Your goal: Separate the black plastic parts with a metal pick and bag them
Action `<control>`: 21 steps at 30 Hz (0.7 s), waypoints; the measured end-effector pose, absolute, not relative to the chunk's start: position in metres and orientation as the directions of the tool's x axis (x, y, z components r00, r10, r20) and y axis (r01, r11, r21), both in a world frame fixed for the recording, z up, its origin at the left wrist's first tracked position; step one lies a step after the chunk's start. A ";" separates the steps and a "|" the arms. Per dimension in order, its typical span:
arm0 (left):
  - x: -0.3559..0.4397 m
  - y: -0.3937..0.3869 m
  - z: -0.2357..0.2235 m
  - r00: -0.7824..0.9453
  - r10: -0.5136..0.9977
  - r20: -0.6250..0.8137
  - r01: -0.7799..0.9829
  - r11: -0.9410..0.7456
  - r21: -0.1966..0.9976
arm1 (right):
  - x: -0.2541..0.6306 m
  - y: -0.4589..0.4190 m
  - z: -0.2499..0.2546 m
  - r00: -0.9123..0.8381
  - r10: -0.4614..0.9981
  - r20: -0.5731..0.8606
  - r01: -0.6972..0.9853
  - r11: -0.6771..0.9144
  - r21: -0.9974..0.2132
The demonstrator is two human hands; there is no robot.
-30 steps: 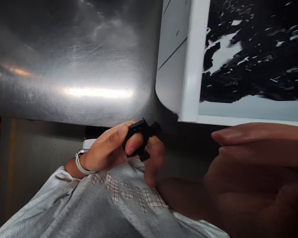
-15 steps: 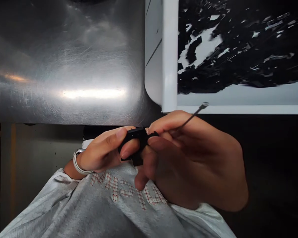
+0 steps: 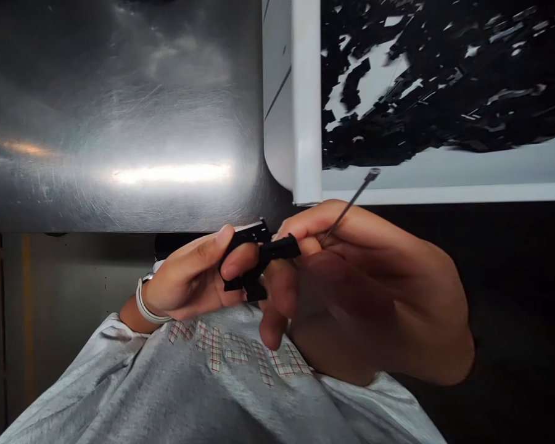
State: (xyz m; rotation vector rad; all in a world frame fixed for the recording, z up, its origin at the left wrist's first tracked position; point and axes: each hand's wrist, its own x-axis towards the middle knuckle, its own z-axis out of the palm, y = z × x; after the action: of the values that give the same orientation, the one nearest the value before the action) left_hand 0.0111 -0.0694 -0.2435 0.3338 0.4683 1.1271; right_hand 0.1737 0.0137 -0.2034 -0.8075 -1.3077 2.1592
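Just in front of my shirt, my left hand (image 3: 192, 274) is closed on a black plastic part (image 3: 280, 248) with angular arms and small notches. Its thumb presses the upper edge, while one finger passes through the part's open middle. My right hand (image 3: 383, 296) is at the part's right side, fingers bent; I cannot tell whether they touch it. A thin dark rod (image 3: 349, 205) with a small shiny metal end is held in that hand and points up to the right. The rod's lower end is hidden among the fingers.
A scratched metal table (image 3: 176, 117) fills the upper left. On the right, a white-rimmed tray (image 3: 307, 111) holds a heap of many small black pieces (image 3: 444, 92). Dark space lies below the tray.
My right fingers have shifted slightly right, uncovering more of the black part. The rod's metal end has risen and its tilt is steeper. My left hand keeps its grip.
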 end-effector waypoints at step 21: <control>0.013 -0.065 -0.233 0.460 0.861 -0.218 -0.795 0.509 0.331 | 0.172 0.010 -0.206 -0.698 0.662 -0.271 -0.112 -0.476 -0.873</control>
State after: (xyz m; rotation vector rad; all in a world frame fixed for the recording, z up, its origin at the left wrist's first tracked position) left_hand 0.0131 -0.0654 -0.2325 0.1920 0.3805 1.0262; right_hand 0.1717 0.0102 -0.2064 -0.8330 -1.2361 2.1969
